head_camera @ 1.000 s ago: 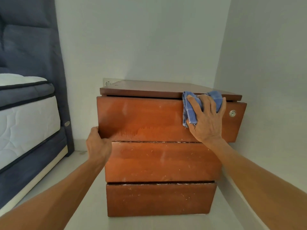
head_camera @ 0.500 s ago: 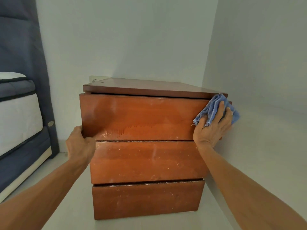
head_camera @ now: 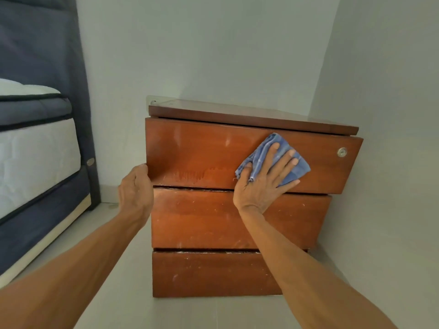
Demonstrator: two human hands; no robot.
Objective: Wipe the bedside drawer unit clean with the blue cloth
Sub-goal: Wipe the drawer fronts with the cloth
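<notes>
A reddish-brown wooden bedside drawer unit (head_camera: 213, 222) with three drawers stands in the room corner. Its top drawer (head_camera: 194, 150) sticks out a little and carries a round metal lock (head_camera: 341, 152) at the right. My right hand (head_camera: 261, 184) lies flat with spread fingers on the crumpled blue cloth (head_camera: 268, 148), pressing it against the top drawer front, right of centre. My left hand (head_camera: 135, 191) grips the lower left corner of the top drawer. White specks and smears show on the lower two drawer fronts.
A bed with a white mattress (head_camera: 35, 150) and dark blue base and headboard (head_camera: 40, 43) stands at the left. Pale walls close in behind and to the right of the unit. Light tiled floor (head_camera: 180, 312) lies between bed and unit.
My right hand slid the cloth from the top drawer's right end back leftward and down onto the drawer front, uncovering the lock. My left hand kept its grip on the drawer's left corner.
</notes>
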